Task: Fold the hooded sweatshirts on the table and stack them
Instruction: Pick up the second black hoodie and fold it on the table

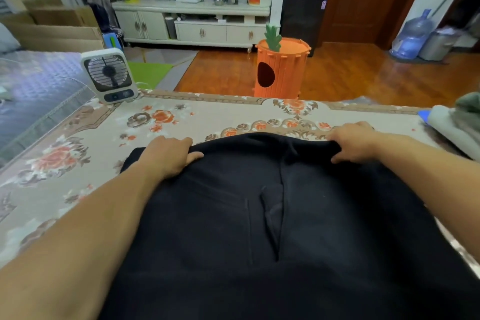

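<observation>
- Black hooded sweatshirt [285,215] lay spread at the tabletop's [78,138] near edge.
- Left hand [168,156] pinched its far-left edge, fingers curled under, thumb on top.
- Right hand [355,143] pinched its far-right edge the same way.
- Folded clothes [457,125] sat at the tabletop's right edge.

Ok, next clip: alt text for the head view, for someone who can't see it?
Both hands grip the far edge of a dark hooded sweatshirt spread on a floral-covered table, left hand and right hand apart. A small white fan stands at the far left corner; folded clothes lie at the right edge.
</observation>
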Demonstrator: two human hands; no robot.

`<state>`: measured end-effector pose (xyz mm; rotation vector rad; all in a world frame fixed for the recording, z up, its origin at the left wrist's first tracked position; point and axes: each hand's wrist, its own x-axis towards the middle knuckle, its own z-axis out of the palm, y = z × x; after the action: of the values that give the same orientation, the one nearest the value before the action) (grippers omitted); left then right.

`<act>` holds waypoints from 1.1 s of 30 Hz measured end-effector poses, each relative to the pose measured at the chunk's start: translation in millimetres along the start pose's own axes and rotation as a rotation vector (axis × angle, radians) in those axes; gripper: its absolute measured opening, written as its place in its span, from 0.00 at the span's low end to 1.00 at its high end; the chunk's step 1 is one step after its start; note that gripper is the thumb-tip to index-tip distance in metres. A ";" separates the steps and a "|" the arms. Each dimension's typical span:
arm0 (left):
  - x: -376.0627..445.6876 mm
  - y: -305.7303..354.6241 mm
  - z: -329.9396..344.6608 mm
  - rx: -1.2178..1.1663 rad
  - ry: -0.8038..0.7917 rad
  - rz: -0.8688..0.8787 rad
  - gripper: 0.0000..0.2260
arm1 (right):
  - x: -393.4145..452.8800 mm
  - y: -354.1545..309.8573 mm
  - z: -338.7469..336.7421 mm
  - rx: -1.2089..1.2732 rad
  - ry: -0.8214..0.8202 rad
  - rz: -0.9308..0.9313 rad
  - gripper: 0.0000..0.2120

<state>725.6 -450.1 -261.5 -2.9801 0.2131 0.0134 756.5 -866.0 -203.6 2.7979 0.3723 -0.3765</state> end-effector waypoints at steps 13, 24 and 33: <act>-215.4 -16.2 -23.0 -0.028 0.249 0.302 0.12 | -219.1 -25.6 74.8 0.110 0.407 -0.095 0.17; -223.5 -19.4 -18.4 -0.028 0.147 0.090 0.18 | -214.7 -15.3 62.5 0.348 0.387 0.095 0.18; -208.7 83.0 -72.1 0.039 -0.245 0.225 0.36 | -211.2 -37.9 97.5 0.166 0.210 0.088 0.19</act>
<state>507.0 -512.9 -198.7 -2.8640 0.5082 0.3929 527.5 -907.1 -241.3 3.0136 0.2727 -0.0972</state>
